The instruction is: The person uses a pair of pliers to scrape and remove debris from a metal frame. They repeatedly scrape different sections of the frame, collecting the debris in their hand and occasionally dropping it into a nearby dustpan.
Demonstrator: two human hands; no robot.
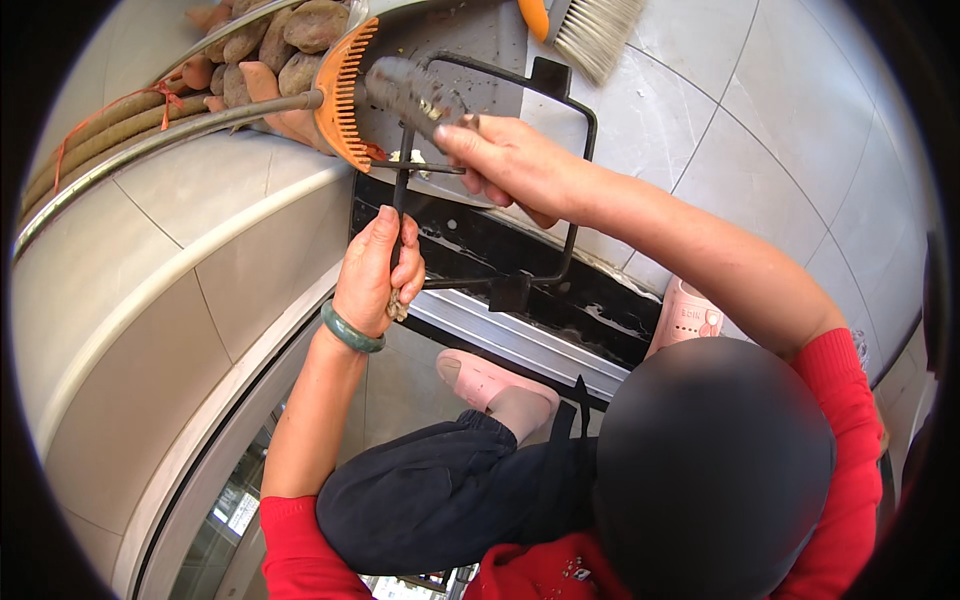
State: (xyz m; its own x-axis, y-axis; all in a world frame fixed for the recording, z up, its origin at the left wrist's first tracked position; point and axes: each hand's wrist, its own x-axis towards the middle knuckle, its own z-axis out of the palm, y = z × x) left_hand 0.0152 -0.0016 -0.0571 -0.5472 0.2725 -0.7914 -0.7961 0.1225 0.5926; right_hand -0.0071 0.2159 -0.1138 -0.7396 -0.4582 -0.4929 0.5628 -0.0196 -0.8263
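My left hand (pixel 381 277), with a green bangle on its wrist, grips a bar of a dark metal frame (pixel 592 135) and has a bit of tan cloth or scouring material (pixel 397 306) under its fingers. The frame has rounded corners, crossing bars and flat tabs, and is held over a grey dustpan (pixel 495 37). My right hand (pixel 510 161) is closed on a blurred, dull metallic tool (pixel 420 94), above the frame's upper left part; its exact kind cannot be told. Dark crumbs lie in the dustpan.
An orange-toothed dustpan edge (pixel 345 97) on a metal pole stands at the upper left, beside potatoes and sweet potatoes (pixel 277 45). A soft-bristled brush (pixel 596 34) lies at the top. A black stone threshold (pixel 450 232) and metal door track (pixel 510 337) run below the frame.
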